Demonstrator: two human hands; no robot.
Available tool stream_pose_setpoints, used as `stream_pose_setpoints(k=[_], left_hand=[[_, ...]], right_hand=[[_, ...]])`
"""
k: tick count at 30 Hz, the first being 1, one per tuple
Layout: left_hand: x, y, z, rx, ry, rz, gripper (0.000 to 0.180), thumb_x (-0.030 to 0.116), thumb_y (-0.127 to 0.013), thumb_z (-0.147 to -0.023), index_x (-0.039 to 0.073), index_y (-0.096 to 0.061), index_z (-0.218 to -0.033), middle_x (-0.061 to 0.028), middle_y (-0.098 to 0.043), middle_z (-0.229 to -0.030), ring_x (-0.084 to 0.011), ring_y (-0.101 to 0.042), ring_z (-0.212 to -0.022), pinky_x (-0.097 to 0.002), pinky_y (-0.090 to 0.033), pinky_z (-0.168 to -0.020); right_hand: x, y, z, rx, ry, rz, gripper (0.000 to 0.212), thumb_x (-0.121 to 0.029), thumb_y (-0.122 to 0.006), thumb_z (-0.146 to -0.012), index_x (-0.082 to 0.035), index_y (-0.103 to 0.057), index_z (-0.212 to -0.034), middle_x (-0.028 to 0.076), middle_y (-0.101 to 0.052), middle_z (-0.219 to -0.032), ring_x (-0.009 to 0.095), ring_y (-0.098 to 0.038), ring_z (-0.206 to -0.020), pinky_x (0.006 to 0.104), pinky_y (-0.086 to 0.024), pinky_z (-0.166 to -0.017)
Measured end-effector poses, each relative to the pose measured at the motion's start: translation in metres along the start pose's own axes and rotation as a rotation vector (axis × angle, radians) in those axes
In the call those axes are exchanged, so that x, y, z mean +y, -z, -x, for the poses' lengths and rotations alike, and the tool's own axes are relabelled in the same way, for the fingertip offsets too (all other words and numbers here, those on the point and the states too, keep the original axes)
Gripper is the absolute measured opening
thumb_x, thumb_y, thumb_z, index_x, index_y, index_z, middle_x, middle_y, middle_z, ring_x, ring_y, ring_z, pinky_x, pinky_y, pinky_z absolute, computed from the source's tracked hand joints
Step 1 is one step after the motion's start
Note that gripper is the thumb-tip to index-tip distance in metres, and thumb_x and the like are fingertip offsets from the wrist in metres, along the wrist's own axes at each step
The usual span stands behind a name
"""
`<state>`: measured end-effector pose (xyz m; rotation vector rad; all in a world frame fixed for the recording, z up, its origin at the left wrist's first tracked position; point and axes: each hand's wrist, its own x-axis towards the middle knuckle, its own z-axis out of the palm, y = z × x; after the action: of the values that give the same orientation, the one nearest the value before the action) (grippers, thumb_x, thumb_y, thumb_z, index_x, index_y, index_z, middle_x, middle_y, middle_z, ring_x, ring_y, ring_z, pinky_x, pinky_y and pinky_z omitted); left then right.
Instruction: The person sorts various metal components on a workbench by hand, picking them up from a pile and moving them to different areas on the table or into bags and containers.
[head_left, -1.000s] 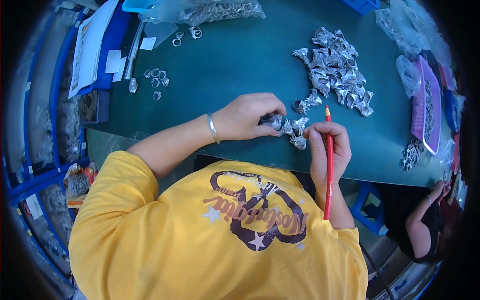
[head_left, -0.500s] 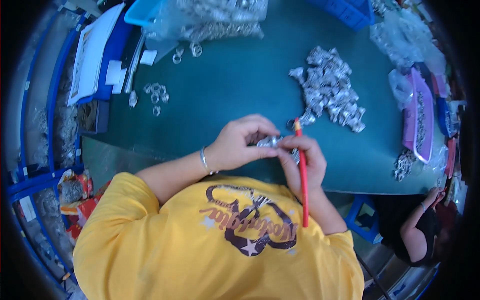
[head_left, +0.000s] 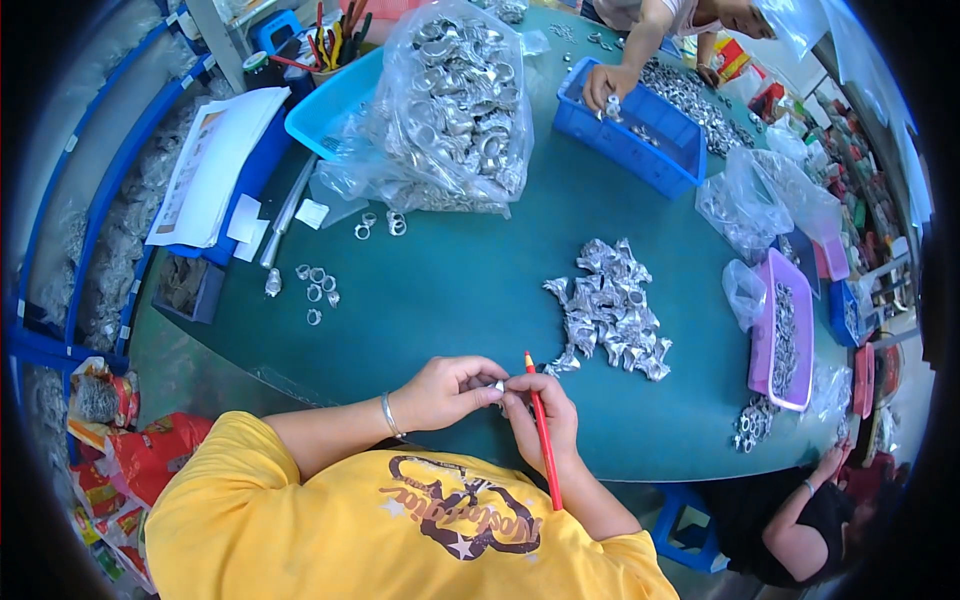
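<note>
1. In the head view, our left hand (head_left: pixel 440 392) is pinching a small silvery piece (head_left: pixel 499 386) above the green table's (head_left: pixel 450 285) near edge.
2. Our right hand (head_left: pixel 545 415) is gripping a red pencil (head_left: pixel 544 440), its fingertips also meeting that piece.
3. A silvery pile (head_left: pixel 610 312) is lying farther in, nearer the table's right edge than its left.

Well-lit ctr, mostly sharp; fisheye bend nr edges, blk corners.
</note>
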<state>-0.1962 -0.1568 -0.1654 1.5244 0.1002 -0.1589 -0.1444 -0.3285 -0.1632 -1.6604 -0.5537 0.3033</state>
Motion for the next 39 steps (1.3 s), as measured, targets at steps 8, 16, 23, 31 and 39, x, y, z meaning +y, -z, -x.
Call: stream_pose_setpoints(k=[8,16,23,31,39], left_hand=[[0.006,0.004,0.000,0.043,-0.118,-0.334,0.019,0.011,-0.067,-0.085,0.002,-0.063,-0.102,-0.0058,-0.061,-0.090,-0.0110,-0.061,-0.074,-0.0229,-0.050,-0.068],[0.010,0.002,0.000,0.005,-0.032,-0.295,0.018,0.011,-0.066,-0.086,0.002,-0.063,-0.101,-0.0079,-0.061,-0.093,-0.0149,-0.063,-0.079,-0.0251,-0.051,-0.069],[0.009,0.001,0.003,0.048,-0.088,-0.358,0.017,0.011,-0.066,-0.086,0.002,-0.063,-0.101,-0.0074,-0.059,-0.089,-0.0132,-0.061,-0.075,-0.0243,-0.050,-0.068],[0.011,-0.005,0.012,-0.001,-0.047,-0.220,0.023,0.011,-0.063,-0.089,-0.001,-0.059,-0.108,-0.0077,-0.060,-0.091,-0.0108,-0.061,-0.075,-0.0226,-0.050,-0.065],[0.011,0.001,0.010,0.095,-0.113,-0.094,0.020,0.002,-0.066,-0.084,-0.003,-0.059,-0.102,-0.0060,-0.056,-0.099,-0.0101,-0.059,-0.085,-0.0217,-0.051,-0.074]], right_hand=[[0.006,0.001,-0.002,-0.031,0.094,0.084,0.012,0.005,-0.060,-0.085,-0.001,-0.056,-0.095,0.006,-0.062,-0.083,0.009,-0.058,-0.070,0.0217,-0.049,-0.062],[0.004,0.004,-0.002,-0.051,0.143,0.138,0.012,0.002,-0.060,-0.087,-0.001,-0.057,-0.098,0.006,-0.063,-0.085,0.011,-0.060,-0.073,0.0222,-0.049,-0.062],[-0.030,0.055,-0.074,0.111,0.484,0.551,0.025,0.000,-0.055,-0.086,0.000,-0.059,-0.111,0.015,-0.062,-0.093,0.026,-0.061,-0.083,0.0337,-0.049,-0.074],[-0.044,0.144,-0.243,0.178,-0.505,-0.216,0.031,-0.031,-0.060,-0.089,-0.013,-0.047,-0.067,-0.004,-0.038,-0.048,0.009,-0.026,-0.035,0.0263,-0.017,-0.035],[-0.006,0.143,-0.237,0.290,-0.486,-0.433,0.030,-0.032,-0.057,-0.091,-0.013,-0.048,-0.070,-0.003,-0.038,-0.050,0.009,-0.029,-0.038,0.0264,-0.020,-0.038]])
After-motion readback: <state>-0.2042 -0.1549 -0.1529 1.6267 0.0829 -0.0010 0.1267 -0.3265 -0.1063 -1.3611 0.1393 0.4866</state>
